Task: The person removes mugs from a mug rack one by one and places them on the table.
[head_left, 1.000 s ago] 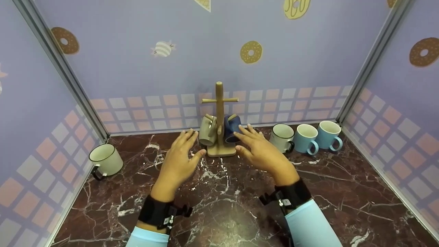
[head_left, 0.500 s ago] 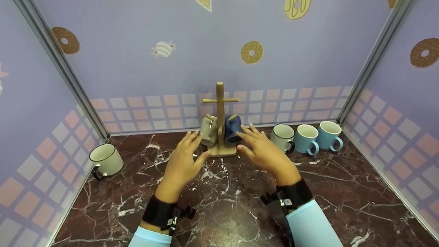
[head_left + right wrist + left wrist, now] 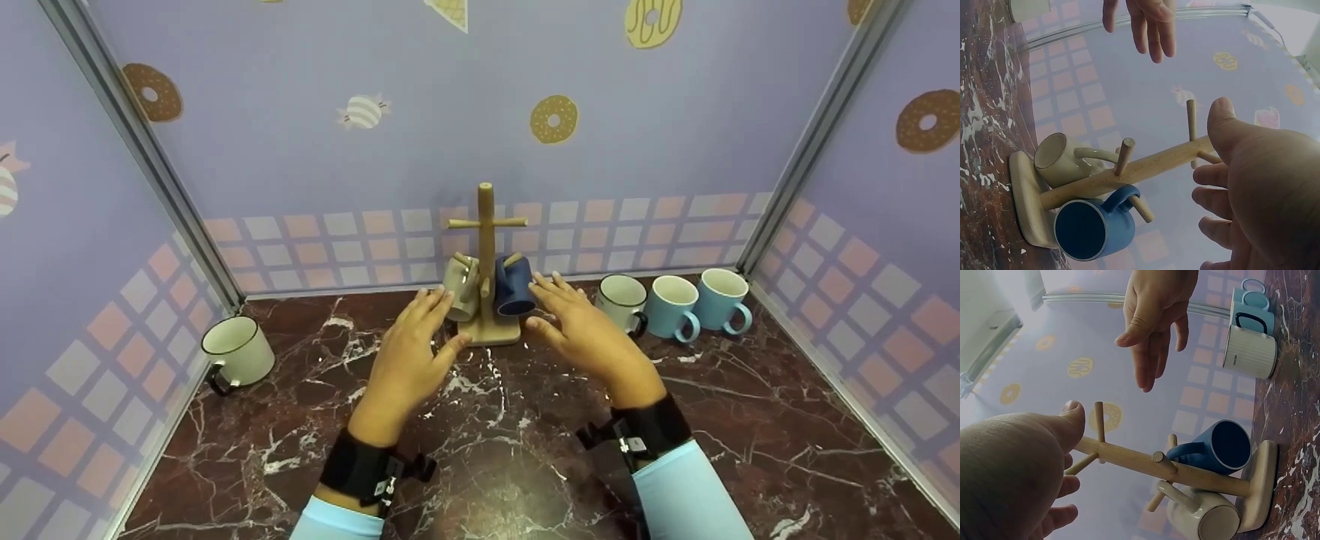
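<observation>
Edges: back wall (image 3: pixel 375 165) at 12, rack (image 3: pixel 486 251) standing just in front of it on the marble counter (image 3: pixel 285 442); side walls slope in at 9 & 3. Room: counter stretches fr. rack base down to 6, betw. the forearms. Wide gap at 10, betw. L hand (image 3: pixel 409 349) & white mug (image 3: pixel 251 356), which is near the L wall. R side tighter: row of mugs just past R hand (image 3: pixel 589 334), at 1 to 2.

Hands: L at 11, R at 1, either side of rack. Both spread, fingers loosely straight, thumbs out. L fingertips near cream mug (image 3: pixel 459 292), R near blue mug (image 3: pixel 514 289); wrist views show both hands apart fr. those mugs.

Containers: cream mug hangs by handle off a lower peg, rack's 9 side; blue mug likewise, 3 side, mouth tilted down, blue inside showing. White mug: upright, blk rim, pale inside, blk handle twd 7. At 1, second white mug (image 3: pixel 619 300), upright, blk handle twd 5. Just beside it, lt-blue mug (image 3: pixel 666 315), then another lt-blue mug (image 3: pixel 716 306), both upright, pale inside, handles twd 4-5.
</observation>
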Demonstrator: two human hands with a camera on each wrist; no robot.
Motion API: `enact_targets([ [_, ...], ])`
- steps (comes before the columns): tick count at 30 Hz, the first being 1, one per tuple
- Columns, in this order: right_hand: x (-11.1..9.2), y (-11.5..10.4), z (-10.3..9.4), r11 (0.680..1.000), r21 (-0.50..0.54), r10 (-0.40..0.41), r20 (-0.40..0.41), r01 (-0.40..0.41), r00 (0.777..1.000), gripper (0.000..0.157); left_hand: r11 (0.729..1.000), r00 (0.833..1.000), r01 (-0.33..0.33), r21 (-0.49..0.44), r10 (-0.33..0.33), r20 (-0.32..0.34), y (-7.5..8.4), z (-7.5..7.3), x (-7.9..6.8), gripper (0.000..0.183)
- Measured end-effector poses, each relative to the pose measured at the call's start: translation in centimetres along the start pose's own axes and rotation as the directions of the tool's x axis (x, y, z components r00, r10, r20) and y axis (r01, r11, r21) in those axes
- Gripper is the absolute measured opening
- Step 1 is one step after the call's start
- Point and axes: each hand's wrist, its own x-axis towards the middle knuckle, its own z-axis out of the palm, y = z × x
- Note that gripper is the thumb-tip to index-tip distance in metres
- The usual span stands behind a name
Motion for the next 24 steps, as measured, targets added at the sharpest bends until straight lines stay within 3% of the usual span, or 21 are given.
enact_targets([
  [6, 0.1, -0.5, -1.0, 1.000, -0.009, 0.012, -0.028, -0.012, 1.000, 0.079, 1.000, 1.000, 0.001, 0.008, -0.001, -0.012, 0.6, -0.2, -0.2, 0.075],
  [10, 0.6, -1.5, -2.7, 0.997, -0.068, 0.036, -0.061, -0.040, 0.998, 0.087, 1.000, 1.000, -0.012, 0.012, 0.012, -0.009, 1.2, -0.3, -0.4, 0.076],
  [14, 2.0, -2.5, -4.7, 0.996, -0.063, 0.055, -0.107, -0.062, 0.993, 0.087, 1.000, 1.000, -0.022, 0.016, 0.022, -0.012, 1.8, -0.3, -0.5, 0.077],
  [19, 5.4, -3.1, -6.2, 0.995, 0.095, 0.028, -0.142, -0.014, 0.989, 0.072, 1.000, 1.000, -0.017, 0.023, 0.018, -0.022, 2.2, -0.4, -0.7, 0.078],
  [24, 9.1, -3.3, -6.6, 0.964, 0.264, 0.035, -0.161, 0.008, 0.986, 0.064, 0.998, 0.997, -0.054, 0.022, 0.055, -0.048, 2.9, -0.4, -0.9, 0.081],
])
